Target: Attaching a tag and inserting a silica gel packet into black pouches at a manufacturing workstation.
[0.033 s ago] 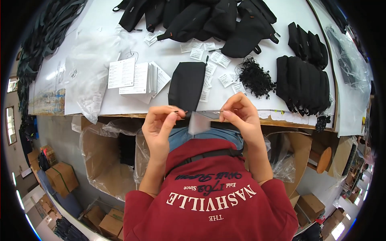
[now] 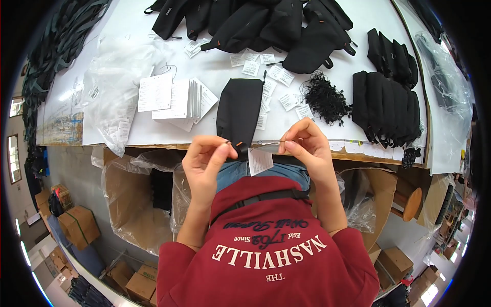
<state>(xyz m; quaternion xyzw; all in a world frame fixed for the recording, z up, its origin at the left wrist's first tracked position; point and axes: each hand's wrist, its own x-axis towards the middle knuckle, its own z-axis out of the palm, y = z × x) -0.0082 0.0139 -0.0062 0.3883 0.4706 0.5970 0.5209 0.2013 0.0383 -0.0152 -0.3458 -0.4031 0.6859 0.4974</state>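
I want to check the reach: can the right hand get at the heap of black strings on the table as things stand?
Probably yes. The heap of black strings lies just beyond the right hand, with only paper tags between them, though its fingers now pinch a thin string.

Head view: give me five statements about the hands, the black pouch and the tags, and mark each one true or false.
1. The left hand and the right hand are both raised at the near edge of the table. True.
2. A white paper tag hangs between the two hands. True.
3. The black pouch in front of the hands is red. False: it is black, with only a small orange bit at its near end.
4. The stack of white cards lies to the right of the pouch. False: it lies to its left.
5. A heap of black loops lies to the right of the pouch. True.
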